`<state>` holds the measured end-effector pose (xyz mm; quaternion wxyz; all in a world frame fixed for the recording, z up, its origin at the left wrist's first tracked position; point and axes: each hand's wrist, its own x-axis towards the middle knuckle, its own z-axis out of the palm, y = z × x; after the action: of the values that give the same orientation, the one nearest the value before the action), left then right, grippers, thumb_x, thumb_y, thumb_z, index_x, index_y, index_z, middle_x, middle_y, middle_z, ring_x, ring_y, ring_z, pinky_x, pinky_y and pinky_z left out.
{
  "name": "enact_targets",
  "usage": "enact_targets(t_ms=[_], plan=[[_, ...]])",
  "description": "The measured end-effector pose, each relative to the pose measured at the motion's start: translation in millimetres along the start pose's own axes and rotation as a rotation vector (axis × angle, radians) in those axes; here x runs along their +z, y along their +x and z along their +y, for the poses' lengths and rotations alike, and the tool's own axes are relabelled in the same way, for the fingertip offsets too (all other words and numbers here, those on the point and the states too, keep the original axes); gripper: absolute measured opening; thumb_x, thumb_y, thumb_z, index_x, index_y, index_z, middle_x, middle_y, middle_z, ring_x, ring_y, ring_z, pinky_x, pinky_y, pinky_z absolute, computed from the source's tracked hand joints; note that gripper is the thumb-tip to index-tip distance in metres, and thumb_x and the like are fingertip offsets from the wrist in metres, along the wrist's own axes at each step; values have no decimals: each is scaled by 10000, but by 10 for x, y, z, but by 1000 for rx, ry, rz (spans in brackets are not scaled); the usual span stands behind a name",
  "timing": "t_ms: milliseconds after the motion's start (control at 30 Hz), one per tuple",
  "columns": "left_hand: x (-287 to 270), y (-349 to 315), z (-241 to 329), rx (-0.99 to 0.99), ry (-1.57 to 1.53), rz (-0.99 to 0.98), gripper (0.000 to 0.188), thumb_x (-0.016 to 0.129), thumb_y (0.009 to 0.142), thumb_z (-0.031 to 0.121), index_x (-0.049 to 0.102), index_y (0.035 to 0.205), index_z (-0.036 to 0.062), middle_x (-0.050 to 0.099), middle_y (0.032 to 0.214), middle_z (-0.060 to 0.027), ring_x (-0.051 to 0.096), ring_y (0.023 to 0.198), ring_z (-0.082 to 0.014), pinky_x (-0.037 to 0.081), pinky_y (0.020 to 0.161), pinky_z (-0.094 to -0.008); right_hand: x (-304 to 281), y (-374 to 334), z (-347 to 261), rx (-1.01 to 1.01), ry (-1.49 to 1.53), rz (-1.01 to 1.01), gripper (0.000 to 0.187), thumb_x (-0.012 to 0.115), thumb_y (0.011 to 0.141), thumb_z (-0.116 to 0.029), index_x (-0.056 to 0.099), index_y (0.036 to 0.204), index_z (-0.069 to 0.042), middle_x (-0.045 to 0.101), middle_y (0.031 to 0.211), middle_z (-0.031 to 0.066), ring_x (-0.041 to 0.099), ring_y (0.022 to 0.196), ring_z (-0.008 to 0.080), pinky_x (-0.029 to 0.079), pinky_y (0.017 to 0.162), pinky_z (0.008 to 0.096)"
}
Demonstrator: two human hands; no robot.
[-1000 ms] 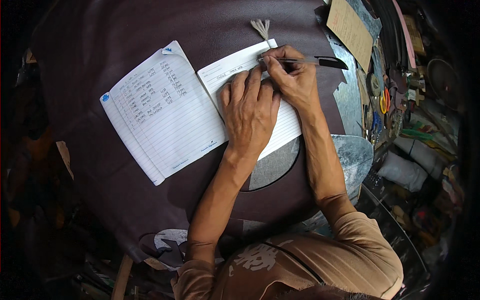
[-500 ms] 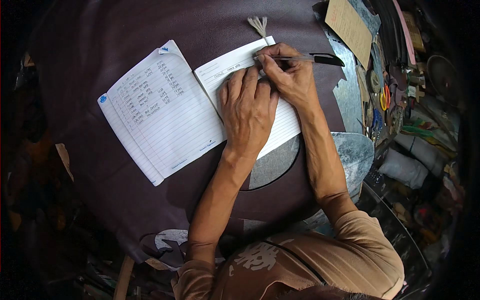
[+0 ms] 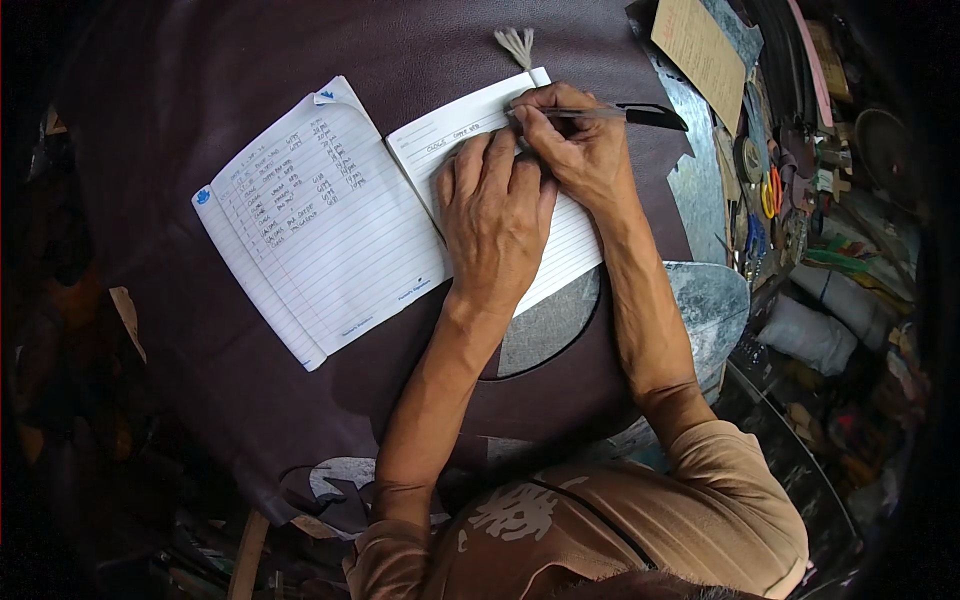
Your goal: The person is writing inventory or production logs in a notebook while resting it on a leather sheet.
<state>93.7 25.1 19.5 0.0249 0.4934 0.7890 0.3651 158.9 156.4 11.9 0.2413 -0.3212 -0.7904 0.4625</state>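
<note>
My right hand [image 3: 582,152] pinches a pen [image 3: 652,116] with a clear barrel and a black capped tail. Its tip side is tucked behind my fingers, over the upper part of a small lined pad [image 3: 455,122] that carries a short handwritten line near its top. Flat on the same pad rests my left hand [image 3: 495,215], fingers stretched out and holding nothing; its fingertips lie just below the writing, close to my right hand. To the left lies an open ruled notebook [image 3: 330,270], its upper part filled with a handwritten list and one top corner curled over.
Dark maroon leather [image 3: 200,330] covers the work surface, with a round cutout below the pad showing grey beneath. A pale tassel [image 3: 516,48] lies above the pad. On the right are a brown card [image 3: 698,55], orange-handled scissors [image 3: 770,192], tape rolls and cluttered bundles.
The pen's tail has risen very slightly, and the notebook and pad sit a touch higher in view. Both hands keep nearly the same place.
</note>
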Motion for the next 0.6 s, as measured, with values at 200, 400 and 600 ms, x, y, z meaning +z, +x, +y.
enact_targets(t_ms=[200,400,600], plan=[[-21,12,8,10,0,6,306,831,743,169,715,987,23,662,1232,-125,568,1190,-296,443,976,-482,-8,13,-15,-1,14,15,240,716,886,-229,742,970,-6,730,818,63,609,644,93,498,575,267],[4,-6,-15,3,2,6,315,836,736,174,713,984,24,663,1217,-118,569,1191,-297,441,968,-472,4,13,-44,27,41,20,226,711,884,-218,740,976,-14,722,803,58,608,644,91,498,579,266],[-21,22,-2,0,-24,6,270,818,776,180,725,984,36,665,1220,-106,570,1192,-276,441,965,-454,-20,31,-58,36,134,23,195,697,922,-191,732,971,-5,696,769,20,572,630,62,462,554,239]])
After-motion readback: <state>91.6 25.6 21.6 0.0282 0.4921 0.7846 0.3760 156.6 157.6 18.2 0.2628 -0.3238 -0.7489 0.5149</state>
